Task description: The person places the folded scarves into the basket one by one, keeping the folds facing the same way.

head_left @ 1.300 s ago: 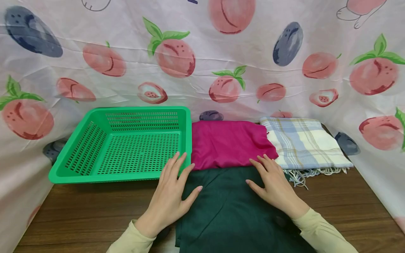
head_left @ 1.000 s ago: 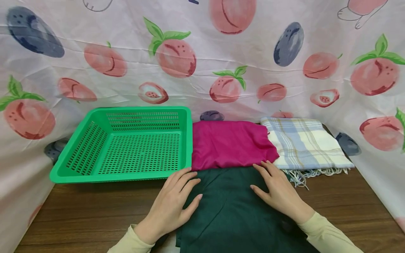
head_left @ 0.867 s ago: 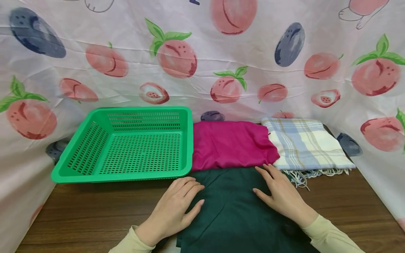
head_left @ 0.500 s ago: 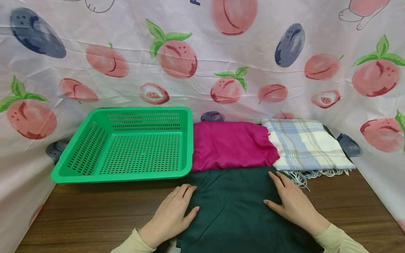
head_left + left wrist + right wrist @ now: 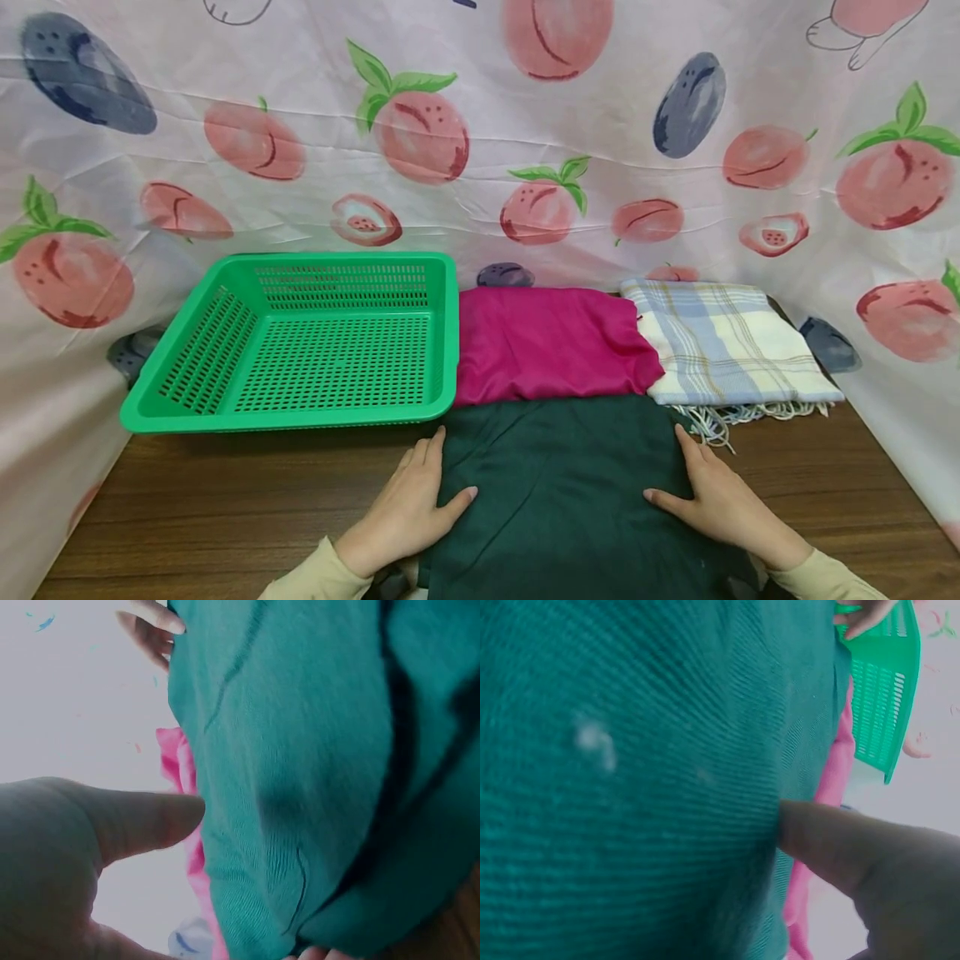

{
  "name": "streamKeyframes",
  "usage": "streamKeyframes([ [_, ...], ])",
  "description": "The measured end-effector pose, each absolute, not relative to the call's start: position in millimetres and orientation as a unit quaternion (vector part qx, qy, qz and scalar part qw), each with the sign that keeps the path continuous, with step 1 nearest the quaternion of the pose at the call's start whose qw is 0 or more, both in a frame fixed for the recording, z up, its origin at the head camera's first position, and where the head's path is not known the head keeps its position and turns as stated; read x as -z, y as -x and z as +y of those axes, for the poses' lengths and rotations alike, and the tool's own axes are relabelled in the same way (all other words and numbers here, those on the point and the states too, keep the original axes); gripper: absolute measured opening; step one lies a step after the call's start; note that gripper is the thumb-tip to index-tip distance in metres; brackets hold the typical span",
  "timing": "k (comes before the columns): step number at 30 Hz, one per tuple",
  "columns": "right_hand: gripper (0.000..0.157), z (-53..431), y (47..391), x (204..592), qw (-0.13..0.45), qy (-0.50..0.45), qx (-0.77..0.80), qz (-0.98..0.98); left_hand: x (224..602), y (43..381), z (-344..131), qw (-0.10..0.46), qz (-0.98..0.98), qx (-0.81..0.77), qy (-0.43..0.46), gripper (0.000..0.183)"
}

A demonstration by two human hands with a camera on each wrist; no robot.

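Note:
A dark green folded cloth (image 5: pixel 562 492) lies on the table at the front, between both hands. My left hand (image 5: pixel 401 508) is at its left edge, fingers along the side and thumb over the top. At the right edge, my right hand (image 5: pixel 727 500) mirrors this, its thumb spread away from the fingers. In the left wrist view, the thumb (image 5: pixel 161 821) reaches the cloth and a few fingertips (image 5: pixel 315 954) show at its lower edge. The right thumb (image 5: pixel 821 836) meets the ribbed-looking cloth in the right wrist view.
A green plastic basket (image 5: pixel 292 421) with slotted walls stands at the back left, nothing in it. Behind the green cloth lies a folded magenta cloth (image 5: pixel 551 342). A plaid fringed scarf (image 5: pixel 727 342) is at the back right. A fruit-print curtain (image 5: pixel 465 50) hangs behind the wooden table (image 5: pixel 225 508).
Both hands have come down and back from above the green cloth and moved apart to its left and right edges. The cloths and basket have stayed put.

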State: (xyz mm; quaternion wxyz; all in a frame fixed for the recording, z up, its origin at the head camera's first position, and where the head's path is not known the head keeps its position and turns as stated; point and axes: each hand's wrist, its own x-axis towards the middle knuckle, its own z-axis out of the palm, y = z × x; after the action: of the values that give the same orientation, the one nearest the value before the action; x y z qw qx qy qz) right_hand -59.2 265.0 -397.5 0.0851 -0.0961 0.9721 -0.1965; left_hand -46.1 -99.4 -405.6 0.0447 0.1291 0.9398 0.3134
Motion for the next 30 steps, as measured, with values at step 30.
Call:
streamKeyframes([
  [30,0.102,262.8,69.6,396.7,0.285,-0.071,0.421,0.858,404.9,52.2,-77.4,0.266,0.821,-0.498,-0.085,0.097],
])
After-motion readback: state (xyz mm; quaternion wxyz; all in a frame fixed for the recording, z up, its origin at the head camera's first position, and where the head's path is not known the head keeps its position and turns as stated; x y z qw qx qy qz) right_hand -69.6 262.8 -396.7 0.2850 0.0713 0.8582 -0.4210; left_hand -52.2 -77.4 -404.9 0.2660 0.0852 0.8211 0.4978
